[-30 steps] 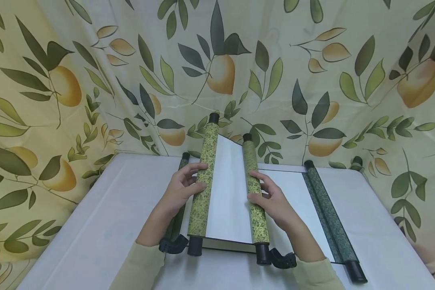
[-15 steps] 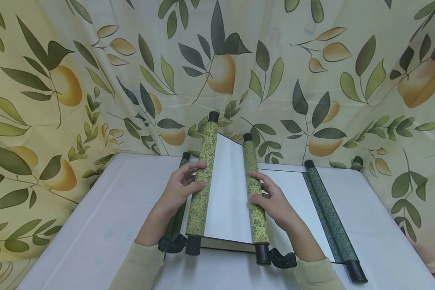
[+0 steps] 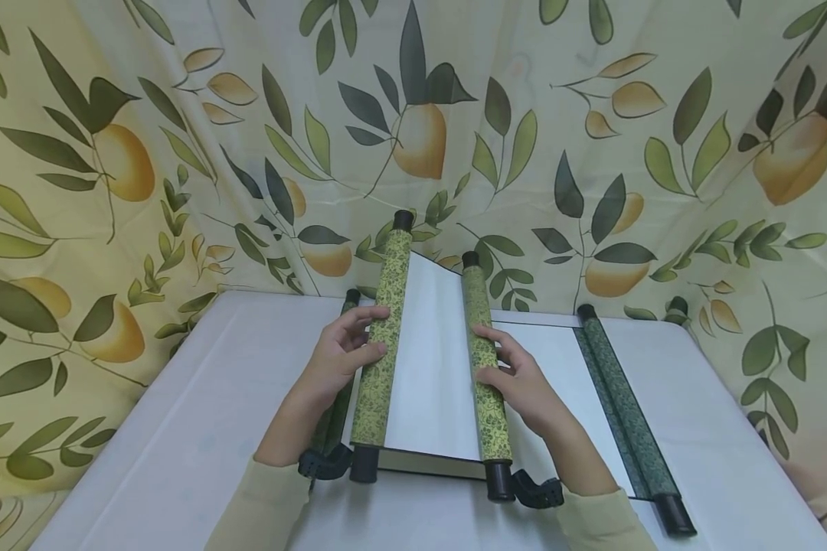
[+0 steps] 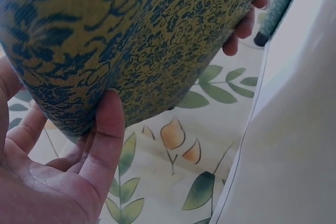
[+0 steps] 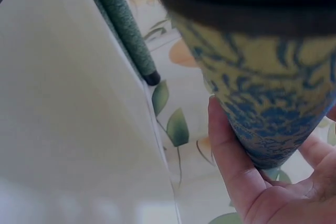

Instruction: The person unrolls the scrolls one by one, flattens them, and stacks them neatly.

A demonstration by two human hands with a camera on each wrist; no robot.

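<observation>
A hanging scroll [image 3: 433, 360] with yellow-green patterned brocade rolls and black end knobs is held up, tilted, above the table. Its white middle shows between the two rolls. My left hand [image 3: 341, 356] grips the left roll, thumb on the near face and fingers round it; the left wrist view shows the blue-and-gold floral brocade [image 4: 157, 40] over that hand. The right roll [image 3: 485, 360] sits in my right hand [image 3: 524, 379], pinched between thumb and fingers. In the right wrist view, its dark knob [image 5: 247, 3] looms close above the right hand [image 5: 262, 187].
Beneath lies a second scroll, spread on the white table [image 3: 179, 428], with a dark green right roll [image 3: 634, 421] and a left roll [image 3: 338, 405] partly behind my left arm. A fruit-and-leaf patterned curtain [image 3: 510, 46] hangs behind the table. Black curved wrist mounts [image 3: 537, 490] are on both wrists.
My left hand has shifted slightly left with its roll, so the white strip between the rolls is a little wider. My right hand has stayed almost still.
</observation>
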